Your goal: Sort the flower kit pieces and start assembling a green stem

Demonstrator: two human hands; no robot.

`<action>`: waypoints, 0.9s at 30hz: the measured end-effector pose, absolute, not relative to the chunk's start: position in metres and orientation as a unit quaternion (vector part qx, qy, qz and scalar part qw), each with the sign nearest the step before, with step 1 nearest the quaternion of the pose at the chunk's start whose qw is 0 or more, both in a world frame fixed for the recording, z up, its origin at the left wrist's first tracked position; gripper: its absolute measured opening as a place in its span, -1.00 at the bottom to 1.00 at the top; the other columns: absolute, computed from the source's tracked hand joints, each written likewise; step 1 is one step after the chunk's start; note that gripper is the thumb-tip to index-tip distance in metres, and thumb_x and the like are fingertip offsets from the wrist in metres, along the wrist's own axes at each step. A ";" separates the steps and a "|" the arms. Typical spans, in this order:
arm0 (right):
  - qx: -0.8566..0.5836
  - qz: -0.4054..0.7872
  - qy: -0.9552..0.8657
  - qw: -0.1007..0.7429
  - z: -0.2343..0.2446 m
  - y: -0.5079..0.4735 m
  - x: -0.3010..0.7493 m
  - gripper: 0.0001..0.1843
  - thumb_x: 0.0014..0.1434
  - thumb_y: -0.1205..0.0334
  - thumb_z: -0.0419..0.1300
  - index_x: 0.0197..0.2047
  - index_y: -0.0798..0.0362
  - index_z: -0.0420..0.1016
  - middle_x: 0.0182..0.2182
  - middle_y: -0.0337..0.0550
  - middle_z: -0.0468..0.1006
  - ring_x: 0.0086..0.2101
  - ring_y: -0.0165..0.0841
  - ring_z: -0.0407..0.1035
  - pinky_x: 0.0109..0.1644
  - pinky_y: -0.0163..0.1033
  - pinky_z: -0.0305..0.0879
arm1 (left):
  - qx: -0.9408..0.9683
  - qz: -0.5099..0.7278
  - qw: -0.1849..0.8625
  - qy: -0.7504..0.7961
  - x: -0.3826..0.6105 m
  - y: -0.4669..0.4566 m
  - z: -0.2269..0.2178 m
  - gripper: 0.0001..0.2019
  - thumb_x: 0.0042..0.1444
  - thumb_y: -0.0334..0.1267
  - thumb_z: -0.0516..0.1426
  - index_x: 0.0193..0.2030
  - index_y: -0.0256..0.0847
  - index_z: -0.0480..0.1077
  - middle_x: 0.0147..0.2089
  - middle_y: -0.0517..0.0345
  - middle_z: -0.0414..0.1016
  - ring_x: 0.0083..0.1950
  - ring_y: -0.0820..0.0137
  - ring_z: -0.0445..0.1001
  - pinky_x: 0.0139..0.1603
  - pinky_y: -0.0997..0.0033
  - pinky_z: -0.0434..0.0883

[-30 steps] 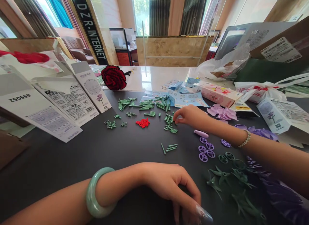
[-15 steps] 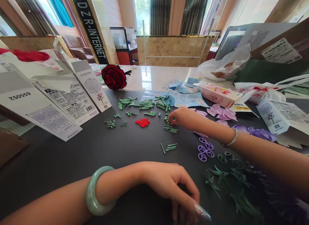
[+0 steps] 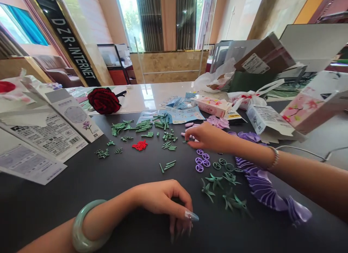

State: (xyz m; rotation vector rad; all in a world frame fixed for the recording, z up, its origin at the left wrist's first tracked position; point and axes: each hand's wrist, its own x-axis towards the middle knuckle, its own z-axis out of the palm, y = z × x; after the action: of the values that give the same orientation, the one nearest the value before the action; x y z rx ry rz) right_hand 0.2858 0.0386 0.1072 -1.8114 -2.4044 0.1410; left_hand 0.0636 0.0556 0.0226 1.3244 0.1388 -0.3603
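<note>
My right hand (image 3: 208,136) reaches out over the dark table (image 3: 81,180), fingers pinched together on a small piece I cannot make out, beside a heap of green rods (image 3: 168,137) and pink pieces (image 3: 189,124). My left hand (image 3: 165,200) rests near the front, fingers curled down with their tips on the table, nothing visible in them. Just right of it lie green star-shaped pieces (image 3: 214,182), purple round pieces (image 3: 202,160) and a pile of purple petals (image 3: 268,189).
Small red pieces (image 3: 140,145) and more green bits (image 3: 119,128) lie mid-table. A red built rose (image 3: 103,100) sits at the back. White boxes (image 3: 54,129) lie left; blue leaflets (image 3: 182,113), a pink box (image 3: 213,105) and bags crowd the back right.
My view has swung to the right. My right hand has drawn back slightly from the green rods toward the pink pieces. My left hand stays put.
</note>
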 end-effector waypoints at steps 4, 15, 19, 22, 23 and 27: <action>-0.641 0.096 -0.753 0.113 0.107 -0.024 0.293 -0.86 0.16 0.30 0.25 -0.21 0.01 0.62 -0.63 -0.33 0.38 -0.60 -0.45 0.21 -0.42 -0.29 0.09 | 0.616 -0.156 0.770 0.065 0.063 0.055 0.027 -0.54 0.05 0.10 0.35 -0.39 -0.35 0.45 -0.36 0.09 0.48 -0.48 0.52 0.48 -0.54 0.62 0.46; -0.560 0.085 -0.809 0.155 0.053 -0.138 0.275 -0.81 0.10 0.51 0.16 -0.29 0.07 0.52 -0.57 -0.29 0.56 -0.61 -0.47 0.39 -0.53 -0.29 -0.01 | 0.651 -0.134 0.745 0.044 0.063 0.054 0.038 -0.55 0.07 0.08 0.35 -0.45 -0.32 0.41 -0.31 0.08 0.49 -0.47 0.53 0.45 -0.50 0.60 0.48; -0.517 0.049 -0.841 0.151 0.035 -0.141 0.266 -0.80 0.06 0.53 0.14 -0.32 0.08 0.49 -0.56 -0.30 0.57 -0.61 -0.47 0.41 -0.55 -0.27 -0.01 | 0.641 -0.141 0.752 0.066 0.063 0.053 0.040 -0.54 0.10 0.12 0.31 -0.40 -0.33 0.44 -0.33 0.06 0.51 -0.51 0.52 0.46 -0.57 0.61 0.43; -0.500 0.022 -0.853 0.149 0.016 -0.142 0.261 -0.81 0.02 0.54 0.11 -0.38 0.08 0.45 -0.61 -0.34 0.52 -0.66 -0.50 0.35 -0.61 -0.25 -0.08 | 0.646 -0.135 0.744 0.106 0.065 0.050 0.040 -0.55 0.08 0.12 0.33 -0.37 -0.32 0.46 -0.38 0.12 0.49 -0.55 0.53 0.44 -0.62 0.62 0.40; -0.499 0.012 -0.852 0.157 0.010 -0.143 0.260 -0.81 0.01 0.54 0.10 -0.40 0.08 0.44 -0.64 -0.35 0.50 -0.68 -0.51 0.33 -0.63 -0.24 -0.10 | 0.644 -0.128 0.745 0.120 0.066 0.048 0.040 -0.56 0.09 0.11 0.33 -0.37 -0.32 0.46 -0.40 0.14 0.48 -0.56 0.53 0.43 -0.63 0.63 0.38; -0.500 -0.011 -0.839 0.216 -0.005 -0.146 0.258 -0.75 0.07 0.53 -0.01 -0.42 0.07 0.42 -0.67 -0.36 0.46 -0.71 -0.52 0.31 -0.64 -0.24 -0.09 | 0.619 -0.059 0.766 0.162 0.075 0.037 0.040 -0.59 0.14 0.06 0.30 -0.40 -0.31 0.43 -0.50 0.22 0.46 -0.63 0.59 0.35 -0.69 0.69 0.28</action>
State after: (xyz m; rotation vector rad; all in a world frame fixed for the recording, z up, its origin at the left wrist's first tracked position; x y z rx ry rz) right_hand 0.2578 -0.1463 -0.0046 -1.3853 -2.3235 -0.0293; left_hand 0.0753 0.0369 0.0399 1.3444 0.3519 -0.1273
